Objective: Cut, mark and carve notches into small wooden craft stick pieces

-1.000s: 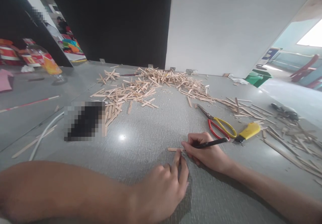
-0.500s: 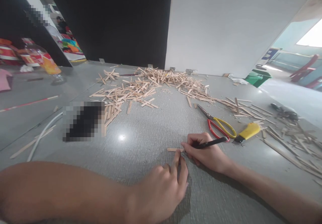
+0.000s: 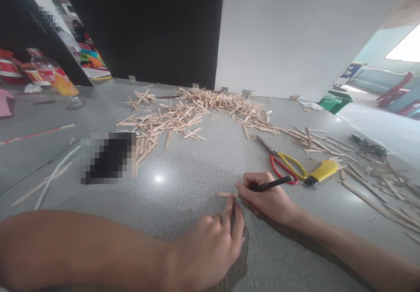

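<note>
My right hand [image 3: 269,199] is closed around a black pen [image 3: 274,183], its lower end hidden behind the fingers. The pen slants up to the right. Under both hands' fingertips lies a short, flat wooden craft stick [image 3: 224,194] with a rounded left end; its right part is covered. My left hand [image 3: 215,244] holds the stick down against the grey surface, index finger on it and the other fingers bent beside it. Just beyond my right hand rest scissors [image 3: 285,163] with one red and one yellow handle, blades apart. A yellow-handled cutter [image 3: 323,172] lies right of them.
A heap of craft sticks [image 3: 197,108] spreads along the foot of the black and white panels [image 3: 275,34]. Wood scraps [image 3: 377,196] lie at the right. On the left are a blurred-out dark object [image 3: 110,157], a white cable [image 3: 54,176] and a bottle [image 3: 61,80].
The pen's upper end has tipped slightly down and left. Both hands stay at the stick; the whole view has shifted very slightly.
</note>
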Available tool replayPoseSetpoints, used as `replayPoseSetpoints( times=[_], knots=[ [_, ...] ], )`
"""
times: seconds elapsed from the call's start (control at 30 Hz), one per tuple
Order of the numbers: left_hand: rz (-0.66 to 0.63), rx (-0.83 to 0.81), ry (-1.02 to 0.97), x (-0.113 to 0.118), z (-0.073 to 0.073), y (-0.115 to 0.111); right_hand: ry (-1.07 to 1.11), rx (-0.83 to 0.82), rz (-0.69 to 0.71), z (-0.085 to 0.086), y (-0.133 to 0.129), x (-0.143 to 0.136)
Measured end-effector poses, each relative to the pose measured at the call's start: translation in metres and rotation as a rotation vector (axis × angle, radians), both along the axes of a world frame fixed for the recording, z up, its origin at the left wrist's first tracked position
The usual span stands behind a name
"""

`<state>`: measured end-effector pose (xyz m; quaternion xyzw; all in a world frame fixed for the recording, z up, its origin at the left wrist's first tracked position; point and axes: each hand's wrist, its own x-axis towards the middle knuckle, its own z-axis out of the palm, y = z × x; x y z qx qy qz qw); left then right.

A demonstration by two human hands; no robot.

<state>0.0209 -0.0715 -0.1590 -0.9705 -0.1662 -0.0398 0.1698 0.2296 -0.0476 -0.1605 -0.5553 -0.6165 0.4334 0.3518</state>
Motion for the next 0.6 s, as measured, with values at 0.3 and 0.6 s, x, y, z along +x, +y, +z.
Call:
replayPoseSetpoints(
  times=[0.3, 0.6],
  knots=[
    [-0.021, -0.008, -0.026, 0.0004, 0.0037, 0.0024, 0.045, -0.029, 0.025, 0.0001, 0.0008, 0.0031],
    [-0.030, 0.009, -0.046, -0.0010, 0.0011, 0.0012, 0.043, -0.017, -0.004, 0.0010, -0.0004, 0.0002]
  ],
)
